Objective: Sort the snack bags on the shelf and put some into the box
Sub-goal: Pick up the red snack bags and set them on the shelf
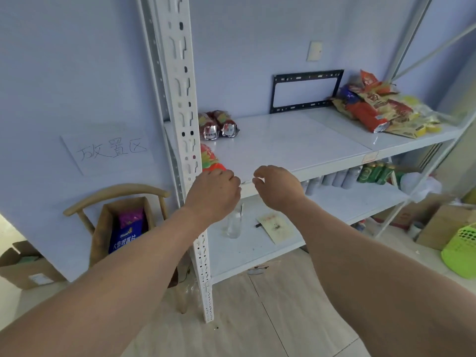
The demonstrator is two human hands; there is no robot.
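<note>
White shelf (pixel 296 143) lies bare between two small bags (pixel 219 123) at its left rear and a snack pile (pixel 381 109) far right. Both hands hover at its front edge: left hand (pixel 213 191) touching a red-green bag (pixel 210 158), grip unclear; right hand (pixel 278 186) loosely curled, holding nothing. Cardboard box (pixel 121 228) sits on a chair lower left.

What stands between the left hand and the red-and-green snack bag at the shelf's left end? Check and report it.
Nothing visible does. The left hand is right at the near end of the red-and-green snack bag on the shelf. The white upright post covers the bag's left edge from this view only.
</note>
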